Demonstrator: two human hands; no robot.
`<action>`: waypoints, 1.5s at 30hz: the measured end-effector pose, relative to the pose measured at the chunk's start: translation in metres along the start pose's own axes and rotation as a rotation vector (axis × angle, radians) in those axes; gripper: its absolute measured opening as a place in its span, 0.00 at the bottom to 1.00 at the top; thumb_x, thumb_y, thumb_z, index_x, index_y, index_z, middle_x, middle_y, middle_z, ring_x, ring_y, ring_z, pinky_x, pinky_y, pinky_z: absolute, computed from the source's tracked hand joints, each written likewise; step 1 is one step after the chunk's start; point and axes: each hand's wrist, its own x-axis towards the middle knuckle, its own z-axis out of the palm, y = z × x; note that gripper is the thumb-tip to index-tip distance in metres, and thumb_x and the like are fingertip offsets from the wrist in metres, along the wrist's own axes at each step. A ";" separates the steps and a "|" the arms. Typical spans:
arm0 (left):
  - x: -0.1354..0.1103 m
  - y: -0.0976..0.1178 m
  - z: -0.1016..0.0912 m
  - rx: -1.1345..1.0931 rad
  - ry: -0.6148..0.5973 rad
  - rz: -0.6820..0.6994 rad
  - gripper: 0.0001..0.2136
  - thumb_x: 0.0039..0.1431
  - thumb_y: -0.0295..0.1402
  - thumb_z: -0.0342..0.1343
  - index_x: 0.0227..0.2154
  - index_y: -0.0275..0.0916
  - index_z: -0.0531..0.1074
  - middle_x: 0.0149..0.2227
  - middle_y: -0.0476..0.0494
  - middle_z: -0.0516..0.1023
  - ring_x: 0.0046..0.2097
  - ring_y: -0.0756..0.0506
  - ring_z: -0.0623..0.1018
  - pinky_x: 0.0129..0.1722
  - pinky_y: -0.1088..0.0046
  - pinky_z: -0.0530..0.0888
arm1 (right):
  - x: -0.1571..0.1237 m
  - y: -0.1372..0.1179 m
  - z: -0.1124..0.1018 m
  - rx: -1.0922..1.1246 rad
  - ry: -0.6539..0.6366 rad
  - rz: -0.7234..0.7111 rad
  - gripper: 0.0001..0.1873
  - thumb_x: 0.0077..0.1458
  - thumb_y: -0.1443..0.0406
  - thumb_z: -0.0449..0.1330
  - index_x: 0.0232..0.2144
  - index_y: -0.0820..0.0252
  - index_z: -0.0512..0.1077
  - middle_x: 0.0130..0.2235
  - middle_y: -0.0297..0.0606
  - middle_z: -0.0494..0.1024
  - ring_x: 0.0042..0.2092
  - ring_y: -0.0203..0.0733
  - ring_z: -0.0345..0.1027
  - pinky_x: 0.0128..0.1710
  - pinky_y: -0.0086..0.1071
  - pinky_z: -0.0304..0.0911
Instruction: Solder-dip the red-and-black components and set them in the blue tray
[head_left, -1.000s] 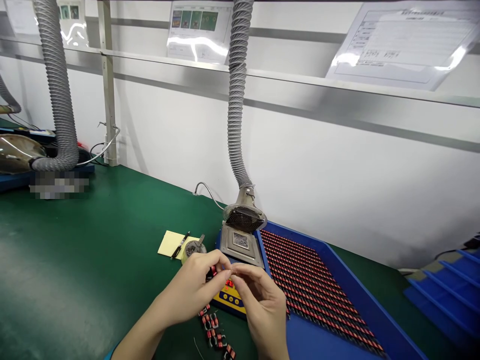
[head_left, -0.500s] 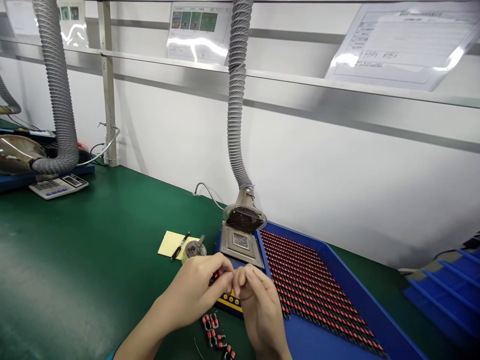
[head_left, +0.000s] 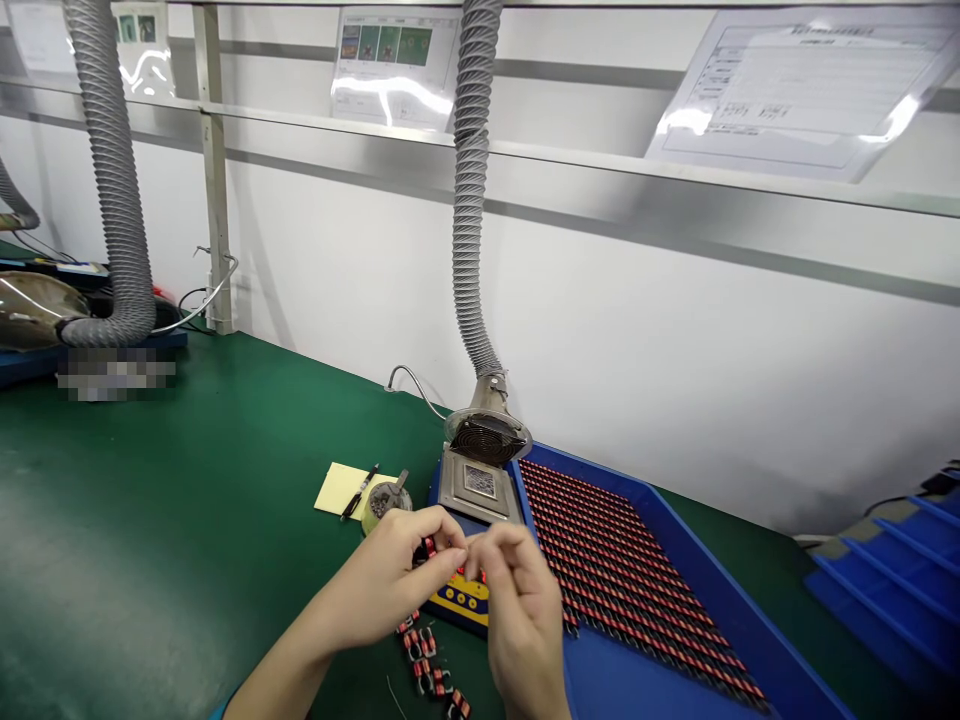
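My left hand (head_left: pixel 394 580) and my right hand (head_left: pixel 517 610) meet over the front of a small solder pot (head_left: pixel 474 490) with a yellow and blue panel (head_left: pixel 463 602). The left fingers pinch a small red and black coil part (head_left: pixel 427 548). The right fingers are curled in a pinch close to the same part; what they hold is too small to see. Several more coil parts (head_left: pixel 429 670) lie on the green mat below my hands. A blue tray (head_left: pixel 697 570) to the right holds rows of red coil parts (head_left: pixel 607 570).
A grey fume hose (head_left: pixel 469 200) hangs down to a round intake (head_left: pixel 487 437) behind the pot. A yellow note with a pen (head_left: pixel 346 487) and a small round tin (head_left: pixel 384 500) lie to the left. A second hose (head_left: pixel 112 180) stands far left. Blue trays (head_left: pixel 892 590) sit at right.
Both hands stay together over the pot's panel. The right hand's fingers have shifted and curled slightly. The view has drifted a little.
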 end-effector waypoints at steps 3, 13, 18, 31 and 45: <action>0.000 -0.001 -0.001 0.002 0.017 -0.012 0.09 0.63 0.33 0.48 0.28 0.38 0.68 0.27 0.53 0.67 0.31 0.51 0.65 0.31 0.76 0.61 | 0.003 0.001 -0.006 0.116 0.141 0.046 0.12 0.58 0.57 0.60 0.28 0.56 0.68 0.23 0.29 0.69 0.28 0.37 0.67 0.31 0.31 0.64; 0.007 -0.013 0.008 -0.573 0.093 -0.074 0.19 0.58 0.32 0.56 0.52 0.41 0.64 0.42 0.45 0.73 0.43 0.46 0.73 0.44 0.70 0.69 | 0.000 0.004 0.018 0.559 -0.008 0.439 0.07 0.54 0.59 0.65 0.32 0.55 0.75 0.34 0.33 0.77 0.38 0.37 0.70 0.38 0.29 0.67; 0.010 -0.014 0.011 -0.488 0.143 -0.089 0.17 0.53 0.27 0.59 0.47 0.41 0.72 0.50 0.41 0.76 0.54 0.43 0.72 0.52 0.69 0.67 | -0.002 0.010 0.029 0.728 0.008 0.524 0.13 0.47 0.62 0.71 0.38 0.54 0.78 0.41 0.37 0.80 0.43 0.39 0.74 0.43 0.30 0.68; 0.019 -0.025 0.007 -0.696 0.452 -0.190 0.11 0.46 0.38 0.67 0.24 0.34 0.78 0.24 0.44 0.80 0.28 0.50 0.75 0.30 0.76 0.71 | -0.006 0.023 0.030 0.500 0.026 0.528 0.12 0.43 0.62 0.73 0.32 0.58 0.79 0.37 0.37 0.80 0.41 0.39 0.73 0.43 0.29 0.69; 0.011 -0.021 -0.019 -0.562 0.247 -0.171 0.09 0.41 0.32 0.71 0.28 0.35 0.82 0.35 0.39 0.83 0.38 0.44 0.78 0.36 0.73 0.72 | -0.002 0.012 0.025 0.665 0.068 0.661 0.11 0.41 0.64 0.74 0.30 0.56 0.80 0.33 0.33 0.81 0.34 0.35 0.74 0.40 0.30 0.71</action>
